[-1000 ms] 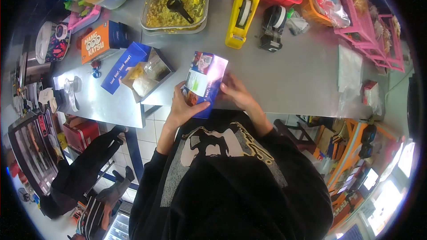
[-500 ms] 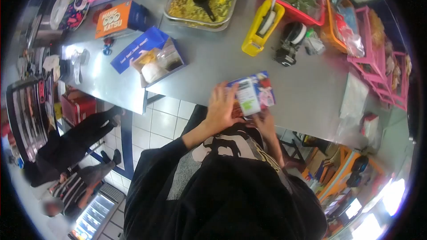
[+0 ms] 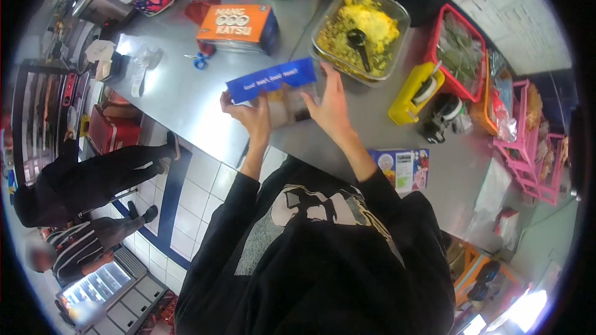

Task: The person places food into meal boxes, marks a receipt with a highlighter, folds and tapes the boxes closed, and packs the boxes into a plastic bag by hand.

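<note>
An opened takeaway box (image 3: pixel 287 113) with white and brown contents sits on the steel table, its blue printed lid flap (image 3: pixel 273 80) raised on the far side. My left hand (image 3: pixel 251 118) grips the box's left end, thumb and fingers on either side of the wall. At the right end, my right hand (image 3: pixel 332 108) holds the box between thumb and fingers, with the forefinger reaching along the end of the flap. Part of the contents is blurred and hidden by my fingers. A closed blue printed box with a white label (image 3: pixel 403 170) lies to the right near the table edge.
Farther back are an orange box (image 3: pixel 233 26), blue-handled scissors (image 3: pixel 199 61) and a glass tray of yellow food (image 3: pixel 323 49) with a black scoop (image 3: pixel 358 43). A yellow tape dispenser (image 3: pixel 403 108), red basket (image 3: pixel 479 90) and pink rack (image 3: pixel 515 139) stand right. Two people are at left.
My hands have left the labelled box, which now lies on the table, and moved left onto the opened takeaway box. The box's angle has changed, and the view has shifted.
</note>
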{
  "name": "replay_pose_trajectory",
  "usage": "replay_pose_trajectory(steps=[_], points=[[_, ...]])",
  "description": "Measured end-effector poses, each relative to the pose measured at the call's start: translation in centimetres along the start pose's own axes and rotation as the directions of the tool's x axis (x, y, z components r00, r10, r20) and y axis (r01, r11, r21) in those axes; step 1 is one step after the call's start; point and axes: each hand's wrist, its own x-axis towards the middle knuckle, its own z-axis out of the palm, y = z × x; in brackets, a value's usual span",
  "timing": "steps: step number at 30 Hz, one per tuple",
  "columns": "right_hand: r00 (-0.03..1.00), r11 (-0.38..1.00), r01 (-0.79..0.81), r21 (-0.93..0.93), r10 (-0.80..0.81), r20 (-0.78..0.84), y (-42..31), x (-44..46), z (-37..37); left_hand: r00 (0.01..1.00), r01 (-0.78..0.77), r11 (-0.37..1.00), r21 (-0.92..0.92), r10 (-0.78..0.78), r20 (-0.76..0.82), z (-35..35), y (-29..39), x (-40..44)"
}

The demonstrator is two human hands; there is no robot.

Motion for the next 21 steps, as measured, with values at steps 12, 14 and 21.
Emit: replay_pose_trajectory(steps=[12, 14, 21], points=[[0.963, 0.919, -0.265, 0.292, 0.266, 0.037, 0.6, 4.9, 2.2, 0.811, 0.119, 0.992, -0.044, -0.072, 0.581, -5.4, 3.1, 10.0], [0.931, 0.854, -0.356, 0.379, 0.291, 0.22, 0.2, 5.8, 0.5, 0.831, -0.063, 0.971, -0.231, 0.179, 0.527, -5.3, 1.2, 10.6], [0.948, 0.944, -0.117, 0.309, 0.013, 0.318, 1.8, 1.6, -2.0, 0.782, -0.151, 0.95, -0.275, 0.285, 0.554, -7.6, -0.2, 5.7]])
